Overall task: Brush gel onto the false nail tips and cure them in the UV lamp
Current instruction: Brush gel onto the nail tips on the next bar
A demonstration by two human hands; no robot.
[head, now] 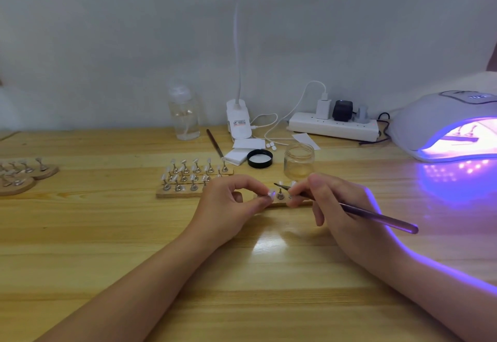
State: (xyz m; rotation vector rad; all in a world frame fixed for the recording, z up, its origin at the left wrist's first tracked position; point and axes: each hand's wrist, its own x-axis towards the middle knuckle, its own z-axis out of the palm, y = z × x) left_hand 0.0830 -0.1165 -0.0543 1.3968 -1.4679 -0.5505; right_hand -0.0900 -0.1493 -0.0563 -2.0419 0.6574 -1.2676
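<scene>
**Tip pinched, brush poised**

The false nail tip (271,192) sits on its stand at the left end of the wooden strip (282,203), pinched by the left hand (228,207). The right hand (333,207) grips the gel brush (349,207), bristles just above the strip. The UV lamp (441,126) glows well apart, right. Risk: a nudge could topple neighbouring stands or smear gel onto fingers.

1. You face a plain pale grey wall (107,32) that runs behind the whole desk.
2. Your desk (80,234) is light wooden planks with visible grain.
3. You see a bright glare patch (269,245) and violet glow (457,180) on its surface.
</scene>
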